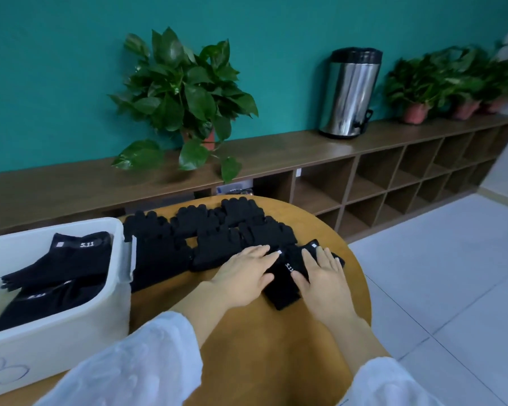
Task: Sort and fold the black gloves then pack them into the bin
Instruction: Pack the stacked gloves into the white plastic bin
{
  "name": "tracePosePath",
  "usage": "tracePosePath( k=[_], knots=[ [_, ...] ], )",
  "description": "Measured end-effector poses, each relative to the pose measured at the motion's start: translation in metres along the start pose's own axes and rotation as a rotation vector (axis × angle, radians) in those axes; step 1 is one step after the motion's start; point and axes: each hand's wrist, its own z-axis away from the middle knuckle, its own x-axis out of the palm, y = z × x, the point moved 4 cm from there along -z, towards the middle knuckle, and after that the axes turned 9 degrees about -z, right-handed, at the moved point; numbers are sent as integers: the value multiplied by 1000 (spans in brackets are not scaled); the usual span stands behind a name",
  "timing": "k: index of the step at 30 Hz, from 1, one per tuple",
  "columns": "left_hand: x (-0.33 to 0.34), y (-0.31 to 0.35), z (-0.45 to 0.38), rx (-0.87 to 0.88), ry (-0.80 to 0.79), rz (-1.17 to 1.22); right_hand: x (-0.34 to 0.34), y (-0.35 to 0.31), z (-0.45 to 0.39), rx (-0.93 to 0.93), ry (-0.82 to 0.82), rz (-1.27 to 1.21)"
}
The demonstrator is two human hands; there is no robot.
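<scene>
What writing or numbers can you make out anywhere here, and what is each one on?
"5.11" in white on the black glove lying uppermost in the white bin.
"5.11" in white on the folded glove between the two hands.
White print on a lower glove in the bin: too blurred to read.
Blue pen loops on the bin's front wall: not legible as words.
Small white tags on the gloves: blank or too small to read.

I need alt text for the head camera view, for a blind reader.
Both hands, left hand and right hand, press flat on a black glove on a round wooden table. More gloves lie behind; a white bin at left holds some.
</scene>
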Motion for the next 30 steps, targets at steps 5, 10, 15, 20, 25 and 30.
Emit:
tracePosePath(
  k=[5,10,15,20,25,30],
  knots=[
    [24,-3,-34,19,-53,-55,14,20,-29,118,-88,64],
    [47,-7,-35,-4,-73,-5,31,33,-32,157,-122,112],
    [54,3,-5,-80,29,-51,39,30,-7,61,-60,105],
    [65,12,48,-182,121,-67,49,15,21,-63,-75,67],
    [78,8,100,-262,311,-99,56,-11,43,-248,-173,36],
    [79,-5,145,-362,260,-89,69,-41,56,-388,-280,43]
  ],
)
